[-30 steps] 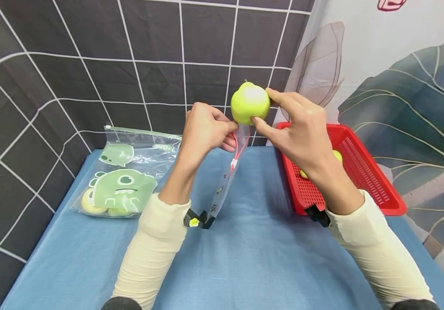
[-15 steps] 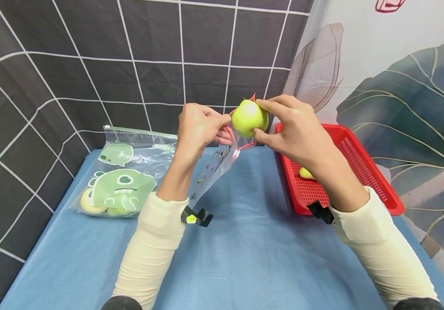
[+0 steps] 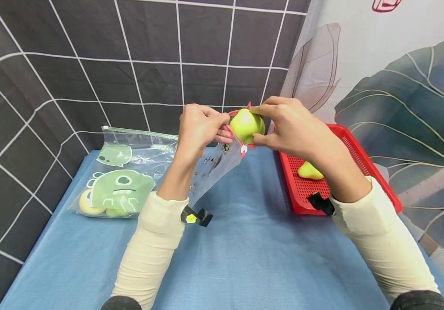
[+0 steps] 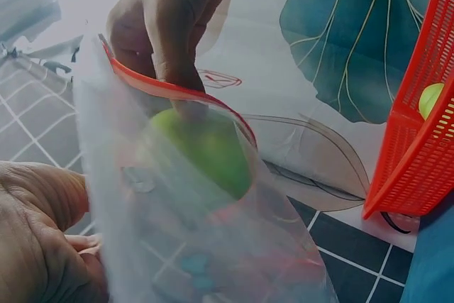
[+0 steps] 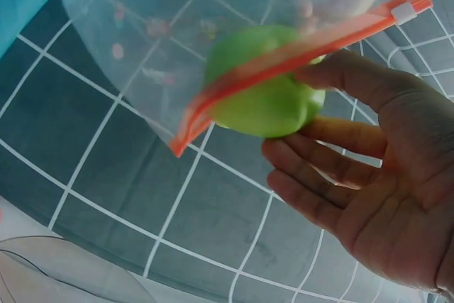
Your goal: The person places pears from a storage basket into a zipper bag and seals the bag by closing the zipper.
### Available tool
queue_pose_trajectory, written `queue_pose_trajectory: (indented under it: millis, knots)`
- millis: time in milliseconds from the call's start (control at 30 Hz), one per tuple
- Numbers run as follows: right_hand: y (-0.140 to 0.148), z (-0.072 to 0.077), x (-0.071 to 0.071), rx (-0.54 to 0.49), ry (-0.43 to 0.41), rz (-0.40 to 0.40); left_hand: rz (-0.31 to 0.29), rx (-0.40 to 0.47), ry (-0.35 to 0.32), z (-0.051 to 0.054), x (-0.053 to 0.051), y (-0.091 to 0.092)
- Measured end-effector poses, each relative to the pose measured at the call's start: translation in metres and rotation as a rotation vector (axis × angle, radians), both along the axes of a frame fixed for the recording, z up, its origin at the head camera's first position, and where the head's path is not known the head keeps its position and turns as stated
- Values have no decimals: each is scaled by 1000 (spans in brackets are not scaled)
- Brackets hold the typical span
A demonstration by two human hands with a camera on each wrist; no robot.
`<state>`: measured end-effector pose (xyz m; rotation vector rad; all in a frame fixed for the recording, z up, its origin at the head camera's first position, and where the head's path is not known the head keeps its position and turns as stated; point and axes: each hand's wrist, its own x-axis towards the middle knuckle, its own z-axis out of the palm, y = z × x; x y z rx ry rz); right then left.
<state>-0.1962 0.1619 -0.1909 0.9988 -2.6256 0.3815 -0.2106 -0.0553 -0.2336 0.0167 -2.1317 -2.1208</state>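
Note:
My right hand (image 3: pixel 289 125) holds a green apple (image 3: pixel 246 125) between thumb and fingers, at the mouth of a clear zip bag (image 3: pixel 215 168) with a red zip edge. In the right wrist view the apple (image 5: pixel 266 94) sits partly inside the bag, the red zip (image 5: pixel 298 54) crossing in front of it. My left hand (image 3: pixel 202 127) pinches the bag's edge beside the apple. The bag hangs tilted down toward my left wrist, small printed figures on its side. In the left wrist view, the apple (image 4: pixel 202 150) shows through the film.
On the left of the blue table lies another zip bag (image 3: pixel 125 187), green-printed, with yellow and green round fruit inside. A red basket (image 3: pixel 380 189) stands at the right, holding a yellow-green fruit (image 3: pixel 309 171). A dark tiled-pattern cloth (image 3: pixel 206 38) hangs behind.
The apple has moved down from above the bag into its opened mouth. My right hand lowered with it, while my left hand kept its grip on the bag's edge.

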Motion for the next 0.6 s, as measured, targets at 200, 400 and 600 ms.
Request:
queue_pose_trajectory:
  millis: [200,400,600]
  knots:
    - [-2,2,-2,57,-40,35,-1,-6,34,-2,1,1]
    - [-4,0,-6,67,-31,98,-15,11,44,-6,0,0]
    - [-5,0,-8,22,23,158,-44,54,69,-5,-1,-1]
